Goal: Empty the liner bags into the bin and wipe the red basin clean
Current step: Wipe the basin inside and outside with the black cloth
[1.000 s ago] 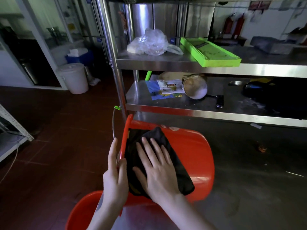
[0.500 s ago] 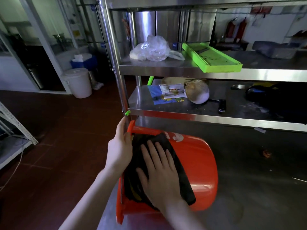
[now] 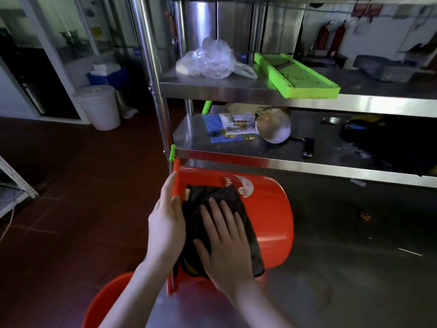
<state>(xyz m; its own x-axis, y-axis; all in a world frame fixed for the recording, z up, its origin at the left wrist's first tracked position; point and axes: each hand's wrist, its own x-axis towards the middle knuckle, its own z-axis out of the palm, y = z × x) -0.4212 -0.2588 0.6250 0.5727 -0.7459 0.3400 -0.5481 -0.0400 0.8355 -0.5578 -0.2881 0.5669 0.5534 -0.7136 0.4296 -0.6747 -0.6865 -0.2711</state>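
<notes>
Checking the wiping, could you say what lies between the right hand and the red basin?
A black cloth, between right hand and red plastic basin; head view.

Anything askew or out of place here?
Red basin lies on its side on the table, left hand holding its rim, right hand pressing a black cloth on it: wiping, no spill. Green tray sits skewed on the upper shelf, corner at the front edge.

A red basin [image 3: 267, 209] lies tipped on a steel table [image 3: 354, 256]; an upper shelf [image 3: 236, 97] carries a plastic bag [image 3: 208, 60] and green tray [image 3: 295, 76].
</notes>
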